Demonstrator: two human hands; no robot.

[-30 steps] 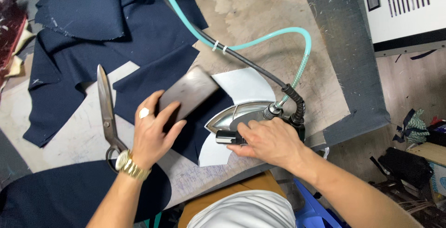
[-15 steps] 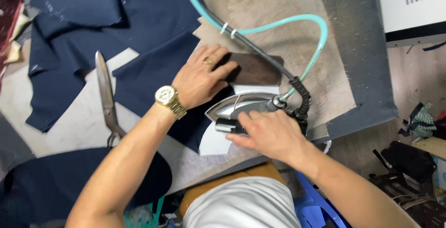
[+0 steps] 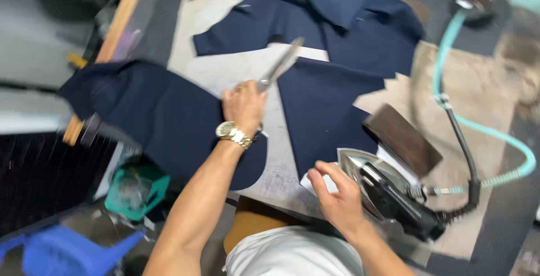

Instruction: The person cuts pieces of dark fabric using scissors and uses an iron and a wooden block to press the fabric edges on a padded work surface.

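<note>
From my seat the right hand (image 3: 337, 197) is nearest, fingers spread loose and gripping nothing, sitting just beside the nose of the iron (image 3: 388, 191), which lies at about 3 o'clock from it. The iron's long axis runs roughly 10 to 4 o'clock. Further up, the left hand (image 3: 243, 107) is closed on the handles of the scissors (image 3: 279, 66), blades pointing out to about 1 o'clock over the table (image 3: 225, 73). Navy cloth (image 3: 320, 113) lies between the two hands. A dark block (image 3: 402, 139) sits just past the iron, touching it I think.
</note>
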